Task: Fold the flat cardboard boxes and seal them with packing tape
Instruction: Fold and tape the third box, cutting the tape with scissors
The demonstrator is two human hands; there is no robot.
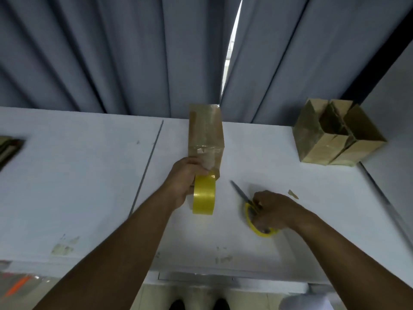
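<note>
Box (205, 135) lies lengthwise on the white table (78, 175). Its far end is at the table's back edge, and glossy clear tape covers its top and near end.

Left hand (186, 180) is at the box's near end, fingers clenched round a yellow tape roll (204, 195). The roll stands upright on its rim and touches the box's near corner. Can't tell if it rests on the table.

Right hand (272, 209) is right of the box's near end and closer to the camera, apart from the box. Its fingers curl onto the yellow handles of the scissors (240, 192), grasping them low against the table. The blades point back toward the box and don't touch it.

Open boxes (335, 135) are well apart to the right of the box at the table's back edge, packed touching side by side, flaps up. Count is unclear.

A small brown scrap (293, 194) lies on the table further right of the box than the right hand.

Grey pleated curtain (111, 52) hangs behind the box, with a bright gap just above its far end.

Dark object (9, 148) is far left of the box at the frame edge, too blurred to identify.
</note>
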